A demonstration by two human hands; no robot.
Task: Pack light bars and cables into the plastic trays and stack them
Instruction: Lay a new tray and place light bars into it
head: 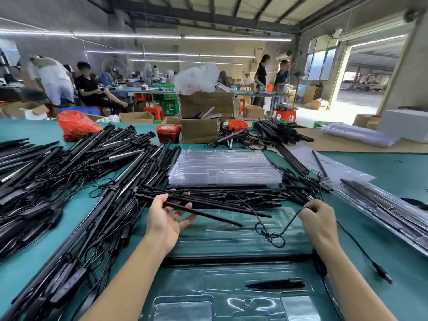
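From the head camera, the left hand (165, 218) is palm up with its fingers curled loosely under a few thin black light bars (208, 206). The thumb lies on top of them, so the hand has a soft hold on the bars. The bars stick out from this hand toward the other hand and cross over a clear plastic tray (231, 242) lying just below both hands.

The right hand (318, 224) is closed tight, pinching a thin black cable (272, 237). The cable droops down from this hand in a knotted loop that hangs over the tray, between the two hands. Another bit of cable runs out past the wrist to a small plug (383, 273).

Beyond the hands sits a stack of clear trays (222, 167) that look empty. Out past the left hand is a big heap of bars and cables (69, 172) not yet packed. Out past the right hand lies a filled tray (393, 212) with bars inside. The tray under the hands looks mostly empty, with one dark piece (275, 284) in it near the body.

I think the job is only just started, with lots left to pack.
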